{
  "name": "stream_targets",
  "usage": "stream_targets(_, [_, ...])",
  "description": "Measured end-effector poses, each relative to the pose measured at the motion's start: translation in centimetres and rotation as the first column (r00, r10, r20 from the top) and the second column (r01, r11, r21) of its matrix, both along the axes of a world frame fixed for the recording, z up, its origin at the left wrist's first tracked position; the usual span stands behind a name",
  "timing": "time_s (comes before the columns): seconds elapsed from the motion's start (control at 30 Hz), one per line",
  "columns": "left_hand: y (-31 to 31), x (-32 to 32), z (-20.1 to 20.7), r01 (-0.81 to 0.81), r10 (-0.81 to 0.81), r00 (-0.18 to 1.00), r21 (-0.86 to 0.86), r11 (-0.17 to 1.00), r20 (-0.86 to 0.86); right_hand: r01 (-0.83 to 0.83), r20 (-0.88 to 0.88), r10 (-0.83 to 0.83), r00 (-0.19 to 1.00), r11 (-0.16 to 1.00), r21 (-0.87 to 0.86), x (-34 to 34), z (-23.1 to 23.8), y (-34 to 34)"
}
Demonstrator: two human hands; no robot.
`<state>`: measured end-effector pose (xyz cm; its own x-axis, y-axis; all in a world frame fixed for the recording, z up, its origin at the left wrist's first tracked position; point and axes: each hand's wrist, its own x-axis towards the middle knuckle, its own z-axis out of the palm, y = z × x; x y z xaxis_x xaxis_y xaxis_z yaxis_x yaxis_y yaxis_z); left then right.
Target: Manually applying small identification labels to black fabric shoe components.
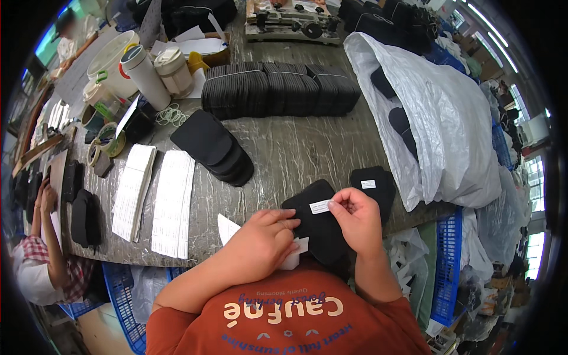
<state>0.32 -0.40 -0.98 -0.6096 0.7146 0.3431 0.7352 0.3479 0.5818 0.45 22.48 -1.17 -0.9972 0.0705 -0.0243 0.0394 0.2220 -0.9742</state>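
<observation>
My right hand (358,219) pinches a small white label (320,206) with print between thumb and forefinger, against the upper part of a flat black pad (310,228) at the table's near edge. My left hand (266,239) is closed, its fingertips at the pad's left edge. A white label strip (294,253) sticks out from beneath its fingers, and a corner of white paper (227,228) shows on its other side. Just right and beyond lies another black pad (376,192) with a white label on it. My left palm is hidden.
Two stacks of printed label sheets (173,204) lie at left, near a fanned pile of black pads (216,148). Bundled black pads (281,90) stand farther back. A white sack (438,118) is at right; a tumbler (145,77) and tubs stand back left. A co-worker's arms (50,231) show far left.
</observation>
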Motion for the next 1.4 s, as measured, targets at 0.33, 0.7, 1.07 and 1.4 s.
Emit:
stream_targets(0.33, [0.6, 0.2, -0.6, 0.031, -0.031, 1.0, -0.023, 0.999, 0.003, -0.011, 0.042, 0.007, 0.999, 0.996, 0.092, -0.5, -1.9, -0.7])
stream_targets(0.7, [1.0, 0.1, -0.7, 0.022, -0.022, 1.0, -0.004, 1.0, -0.011, -0.001, 0.039, -0.006, 0.999, 0.985, 0.171, -0.7, -2.3, -0.8])
stream_targets(1.07, [1.6, -0.3, -0.7, 0.068, -0.073, 0.997, -0.158, 0.985, -0.027, 0.092, 0.017, -0.1, 0.995, 0.962, 0.259, -0.5, -2.6, -1.2])
stream_targets(1.4, [1.3, -0.2, -1.1, 0.058, -0.055, 0.995, -0.034, 0.998, 0.088, 0.142, -0.159, -0.052, 0.986, 0.762, 0.632, -0.5, -2.5, -0.3])
